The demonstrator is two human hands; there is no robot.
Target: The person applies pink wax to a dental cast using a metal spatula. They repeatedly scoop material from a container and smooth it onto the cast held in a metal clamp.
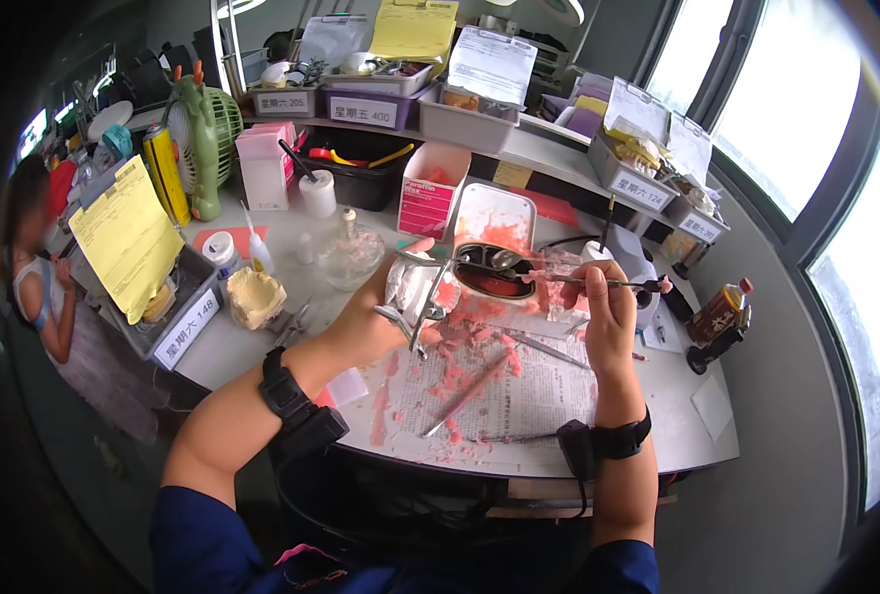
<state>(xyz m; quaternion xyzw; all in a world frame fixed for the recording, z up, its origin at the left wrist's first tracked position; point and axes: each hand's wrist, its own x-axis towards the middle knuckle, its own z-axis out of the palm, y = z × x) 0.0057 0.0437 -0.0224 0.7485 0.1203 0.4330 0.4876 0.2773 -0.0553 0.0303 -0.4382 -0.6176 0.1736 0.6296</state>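
My left hand [366, 322] is wrapped around a metal dental articulator [422, 322] carrying a white plaster model [407, 284] with pink wax on it. Between the fingers and thumb of my right hand [608, 307] is a thin metal wax spatula [623, 284], lumps of pink wax stuck along it. Its spoon-like end reaches left over a wax pot [480, 285] of dark red wax, whose raised lid [494, 210] is smeared pink. I cannot tell whether the spatula touches the wax. The articulator is held just left of the pot.
Newspaper [539, 401] strewn with pink wax scraps lies in front, with a wax-coated knife [468, 394] on it. A glass spirit lamp [349, 252] and beige plaster model [255, 299] stand left. Labelled trays [185, 322] ring the bench. A person [64, 297] is at far left.
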